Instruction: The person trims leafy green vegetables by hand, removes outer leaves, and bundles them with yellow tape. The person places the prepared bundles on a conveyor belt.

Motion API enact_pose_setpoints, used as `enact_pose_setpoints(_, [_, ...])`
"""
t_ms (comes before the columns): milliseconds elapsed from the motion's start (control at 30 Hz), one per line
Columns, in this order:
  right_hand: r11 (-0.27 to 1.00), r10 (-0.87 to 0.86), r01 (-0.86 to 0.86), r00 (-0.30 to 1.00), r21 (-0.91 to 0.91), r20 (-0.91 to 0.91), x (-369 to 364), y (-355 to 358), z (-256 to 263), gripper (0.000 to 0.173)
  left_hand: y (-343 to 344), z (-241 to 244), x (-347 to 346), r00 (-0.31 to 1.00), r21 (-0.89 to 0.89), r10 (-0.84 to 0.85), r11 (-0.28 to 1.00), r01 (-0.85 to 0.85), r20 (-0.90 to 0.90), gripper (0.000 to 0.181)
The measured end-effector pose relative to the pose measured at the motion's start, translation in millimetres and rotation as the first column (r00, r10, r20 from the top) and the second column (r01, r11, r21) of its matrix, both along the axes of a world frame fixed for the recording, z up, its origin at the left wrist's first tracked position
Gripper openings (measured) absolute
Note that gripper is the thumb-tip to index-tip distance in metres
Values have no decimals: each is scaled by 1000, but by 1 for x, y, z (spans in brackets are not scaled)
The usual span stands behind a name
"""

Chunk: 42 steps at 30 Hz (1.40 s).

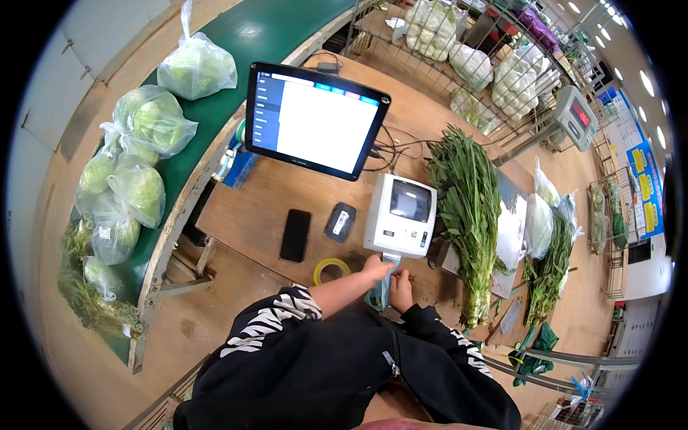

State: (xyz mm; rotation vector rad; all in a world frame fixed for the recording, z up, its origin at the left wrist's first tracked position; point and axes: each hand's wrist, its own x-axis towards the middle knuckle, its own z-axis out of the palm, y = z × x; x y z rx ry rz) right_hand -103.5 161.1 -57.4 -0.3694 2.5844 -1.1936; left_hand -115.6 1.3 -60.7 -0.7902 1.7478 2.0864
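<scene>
A white label printer (401, 215) stands on the wooden table before me. At its front slot, my left hand (376, 269) has its fingers on a strip of label backing paper (382, 293) that hangs down from the printer. Close beside the strip's right side is my right hand (400, 290), its fingers curled; whether they grip anything cannot be told. A roll of yellow tape (331, 271) lies by my left forearm. A black smartphone (295, 235) and a small dark device with a label (340, 222) lie left of the printer. A large bundle of leafy green stalks (468, 226) lies to the right.
A touchscreen monitor (317, 121) stands behind the phone, cables to its right. Bagged cabbages (153, 121) sit on a green conveyor belt (215, 48) at left. At right are a scale display (578, 117), bagged vegetables (539, 226) and a knife blade (510, 317). Wire cages stand behind.
</scene>
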Motion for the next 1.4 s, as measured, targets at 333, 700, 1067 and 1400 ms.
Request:
enact_pose_setpoints(333, [808, 549, -314, 706, 498, -446, -60, -2, 70, 20, 6, -35, 3, 996, -75, 40, 996, -46, -79, 32])
enact_pose_setpoints(700, [966, 139, -213, 906, -146, -401, -41, 22, 105, 18, 12, -32, 11, 937, -591, -322, 733, 337, 135, 34])
enact_pose_setpoints(1067, [903, 79, 193, 803, 383, -591, 28, 245, 161, 68, 12, 32, 100, 959, -576, 4, 799, -173, -282, 60])
enact_pose_setpoints(1400, [762, 28, 375, 796, 528, -605, 9, 245, 162, 92, 57, 73, 90, 934, -741, -219, 668, -69, -284, 49])
